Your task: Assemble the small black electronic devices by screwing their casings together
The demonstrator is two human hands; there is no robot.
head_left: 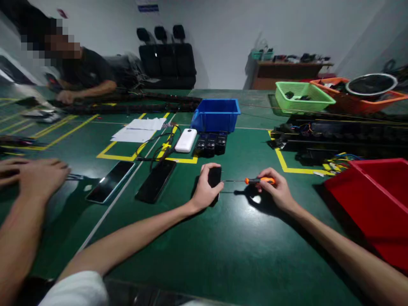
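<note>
My left hand [204, 191] grips a small black block-shaped part [215, 176] on the green table [223, 246]. My right hand [276, 189] holds a screwdriver with an orange handle [259, 180], lying level, its thin metal shaft pointing left so that the tip meets the side of the black part. Both forearms rest low over the table.
Two black phones [110, 181] [156, 180] lie left of my hands, with a white power bank [186, 140], black parts [211, 143] and a blue bin [216, 114] behind. A red bin [372, 199] stands right. Another person's hands [35, 174] work at far left; a second person sits beyond.
</note>
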